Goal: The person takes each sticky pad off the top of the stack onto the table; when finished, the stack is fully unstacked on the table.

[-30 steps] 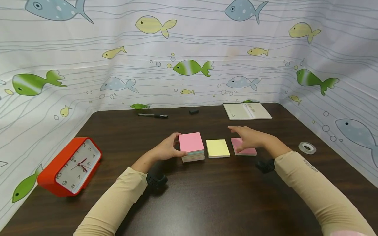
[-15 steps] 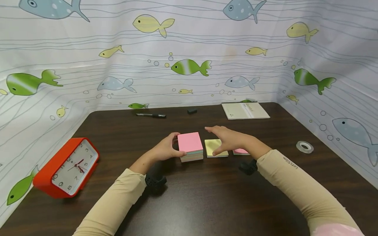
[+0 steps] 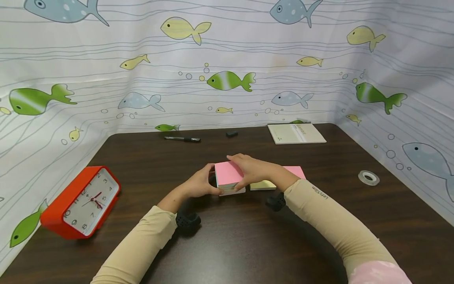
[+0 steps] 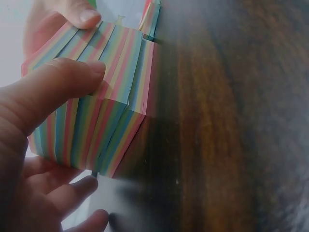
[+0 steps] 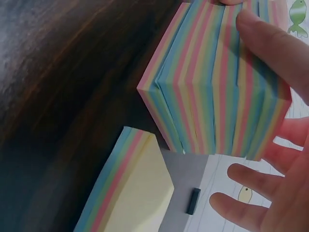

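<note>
A tall stack of sticky note pads (image 3: pixel 228 172) with a pink top sheet stands on the dark table, its sides striped in pastel colours (image 5: pixel 203 96). My left hand (image 3: pixel 199 184) grips its left side, thumb (image 4: pixel 79 77) on the striped front face. From the right, my right hand (image 3: pixel 256 170) holds the same stack, its thumb (image 5: pixel 265 43) also on the front; the rest of its fingers are partly hidden behind the stack in the head view. Close by on the right lie a yellow sticky note pad (image 3: pixel 263 185) and a pink pad (image 3: pixel 296 171), both partly covered by the right hand and forearm.
A red alarm clock (image 3: pixel 81 203) stands at the left. Along the back lie a pen (image 3: pixel 182 139), a small black block (image 3: pixel 232 134) and a notebook (image 3: pixel 296 133). A tape roll (image 3: pixel 369 178) is at the right. A fish-print curtain (image 3: pixel 227 47) encloses the table's back and sides.
My right hand has moved left from above the pink pad, across the yellow pad, onto the tall stack. My left hand has stayed at the stack's left side.
</note>
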A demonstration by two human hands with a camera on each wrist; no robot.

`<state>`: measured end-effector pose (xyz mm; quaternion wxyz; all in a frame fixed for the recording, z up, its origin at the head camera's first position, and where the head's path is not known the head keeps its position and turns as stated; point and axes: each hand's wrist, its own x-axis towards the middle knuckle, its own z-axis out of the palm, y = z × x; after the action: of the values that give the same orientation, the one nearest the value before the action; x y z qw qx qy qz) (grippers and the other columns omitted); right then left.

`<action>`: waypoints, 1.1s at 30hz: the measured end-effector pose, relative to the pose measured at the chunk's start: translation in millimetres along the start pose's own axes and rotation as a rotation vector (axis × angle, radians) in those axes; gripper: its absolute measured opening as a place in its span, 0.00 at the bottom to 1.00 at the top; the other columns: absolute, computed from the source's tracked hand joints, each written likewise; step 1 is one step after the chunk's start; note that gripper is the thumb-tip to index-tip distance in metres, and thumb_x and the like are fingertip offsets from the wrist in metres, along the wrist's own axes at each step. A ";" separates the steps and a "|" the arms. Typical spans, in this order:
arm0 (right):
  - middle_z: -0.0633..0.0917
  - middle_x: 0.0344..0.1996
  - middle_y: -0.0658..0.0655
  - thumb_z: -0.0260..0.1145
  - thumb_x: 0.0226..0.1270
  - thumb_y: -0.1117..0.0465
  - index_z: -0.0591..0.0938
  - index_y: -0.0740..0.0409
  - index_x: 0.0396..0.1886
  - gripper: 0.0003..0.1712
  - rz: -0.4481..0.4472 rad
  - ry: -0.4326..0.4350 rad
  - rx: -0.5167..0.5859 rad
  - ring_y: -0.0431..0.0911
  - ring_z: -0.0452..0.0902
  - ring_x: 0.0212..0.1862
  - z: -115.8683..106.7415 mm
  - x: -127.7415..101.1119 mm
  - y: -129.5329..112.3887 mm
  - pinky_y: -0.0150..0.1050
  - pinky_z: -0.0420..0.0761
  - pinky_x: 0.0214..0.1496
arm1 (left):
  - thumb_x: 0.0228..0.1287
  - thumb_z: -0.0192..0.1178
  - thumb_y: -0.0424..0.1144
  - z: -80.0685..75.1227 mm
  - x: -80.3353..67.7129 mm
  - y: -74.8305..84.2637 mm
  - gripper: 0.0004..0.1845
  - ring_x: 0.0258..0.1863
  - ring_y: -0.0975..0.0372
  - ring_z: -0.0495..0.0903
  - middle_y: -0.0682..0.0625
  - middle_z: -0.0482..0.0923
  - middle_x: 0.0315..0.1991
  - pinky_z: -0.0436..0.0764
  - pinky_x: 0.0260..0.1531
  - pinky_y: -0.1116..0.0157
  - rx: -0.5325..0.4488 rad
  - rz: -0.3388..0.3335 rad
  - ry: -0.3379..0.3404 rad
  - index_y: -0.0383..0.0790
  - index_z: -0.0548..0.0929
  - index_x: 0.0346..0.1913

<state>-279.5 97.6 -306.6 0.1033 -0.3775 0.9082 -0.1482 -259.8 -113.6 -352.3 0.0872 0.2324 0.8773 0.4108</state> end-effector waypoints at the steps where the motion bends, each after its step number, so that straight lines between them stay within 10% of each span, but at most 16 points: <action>1: 0.62 0.58 0.58 0.73 0.39 0.46 0.51 0.62 0.66 0.58 -0.002 -0.005 0.006 0.48 0.60 0.52 0.6 1.3 -0.2 0.42 0.66 0.51 | 0.38 0.71 0.41 0.1 0.1 -0.4 0.46 0.57 0.53 0.62 0.42 0.62 0.57 0.63 0.52 0.55 -0.002 0.000 -0.001 0.33 0.56 0.60; 33: 0.69 0.51 0.57 0.73 0.35 0.46 0.58 0.62 0.64 0.56 0.062 0.150 -0.085 0.46 0.67 0.42 -6.2 -37.3 29.5 0.41 0.70 0.42 | 0.37 0.72 0.44 0.4 0.7 -1.1 0.48 0.55 0.54 0.65 0.42 0.63 0.54 0.66 0.49 0.55 0.000 -0.055 -0.021 0.35 0.55 0.60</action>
<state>-274.8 145.2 -308.3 0.0234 -0.3408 0.9302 -0.1341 -260.6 -113.6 -353.4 0.1079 0.2123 0.8824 0.4058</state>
